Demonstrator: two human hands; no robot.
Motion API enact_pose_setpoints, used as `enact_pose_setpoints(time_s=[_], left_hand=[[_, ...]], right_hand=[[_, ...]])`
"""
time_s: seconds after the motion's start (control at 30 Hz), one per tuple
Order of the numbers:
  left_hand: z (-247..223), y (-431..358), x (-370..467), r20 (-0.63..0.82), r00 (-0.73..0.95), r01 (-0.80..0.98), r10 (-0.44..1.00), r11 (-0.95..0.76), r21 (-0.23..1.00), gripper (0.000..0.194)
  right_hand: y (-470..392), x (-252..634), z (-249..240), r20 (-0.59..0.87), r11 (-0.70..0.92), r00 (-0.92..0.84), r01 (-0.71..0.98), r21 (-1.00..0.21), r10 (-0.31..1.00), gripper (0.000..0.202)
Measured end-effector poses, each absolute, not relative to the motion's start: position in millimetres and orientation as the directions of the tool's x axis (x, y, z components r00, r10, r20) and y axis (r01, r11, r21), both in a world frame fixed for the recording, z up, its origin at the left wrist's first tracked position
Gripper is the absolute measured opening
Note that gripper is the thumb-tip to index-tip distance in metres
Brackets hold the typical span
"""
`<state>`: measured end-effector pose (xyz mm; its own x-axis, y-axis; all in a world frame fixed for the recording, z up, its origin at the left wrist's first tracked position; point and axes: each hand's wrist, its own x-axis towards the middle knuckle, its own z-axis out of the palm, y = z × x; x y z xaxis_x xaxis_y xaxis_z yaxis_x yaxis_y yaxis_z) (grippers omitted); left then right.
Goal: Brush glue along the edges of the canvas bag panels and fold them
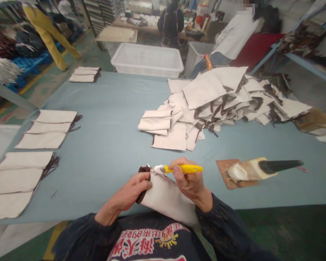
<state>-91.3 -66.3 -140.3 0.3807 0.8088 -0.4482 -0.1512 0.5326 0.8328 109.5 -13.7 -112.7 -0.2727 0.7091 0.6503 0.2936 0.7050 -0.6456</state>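
Observation:
A cream fabric piece (165, 197) with dark brown edging lies at the table's front edge, close to my body. My left hand (133, 190) grips its brown-edged left end between thumb and fingers. In my right hand (188, 181) is a yellow-handled brush (186, 169), its white-coated tip touching the piece's upper edge near my left fingers. To the right, a cut-open plastic container (240, 171) holding white paste rests on a brown board (228, 181), a dark handle-like part (281, 166) reaching out to the right.
A large heap of cream pieces (206, 90) covers the table's back right. Overlapping rows of similar pieces (46, 127) lie along the left side. Beyond the table (105, 137) stands a white plastic bin (149, 59). A person in white (233, 34) sits at the back right.

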Motion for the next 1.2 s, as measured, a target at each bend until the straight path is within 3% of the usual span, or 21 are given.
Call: enact_pose_setpoints(time_s=[0.17, 0.4, 0.7, 0.87, 1.2], left_hand=[[-140, -66, -90, -0.443, 0.396, -0.172, 0.805, 0.539, 0.825, 0.035], [-140, -62, -83, -0.451, 0.33, -0.227, 0.83, 0.533, 0.815, 0.041], [-146, -56, -79, -0.485, 0.241, -0.279, 0.84, 0.539, 0.794, 0.037], [-146, -52, -74, -0.485, 0.255, -0.285, 0.837, 0.544, 0.789, 0.038], [-149, -52, -82, -0.446, 0.218, -0.26, 0.868, 0.492, 0.831, 0.04]], right_hand=[[-14, 112, -112, 0.682, 0.76, -0.335, 0.28, -0.587, 0.65, 0.025], [-13, 105, -126, 0.797, 0.835, -0.274, 0.301, -0.46, 0.538, 0.025], [-31, 124, -130, 0.787, 0.781, -0.129, 0.298, -0.549, 0.603, 0.024], [-28, 114, -137, 0.819, 0.859, -0.264, 0.217, -0.464, 0.51, 0.024], [-35, 130, -128, 0.785, 0.822, -0.274, 0.326, -0.467, 0.556, 0.02]])
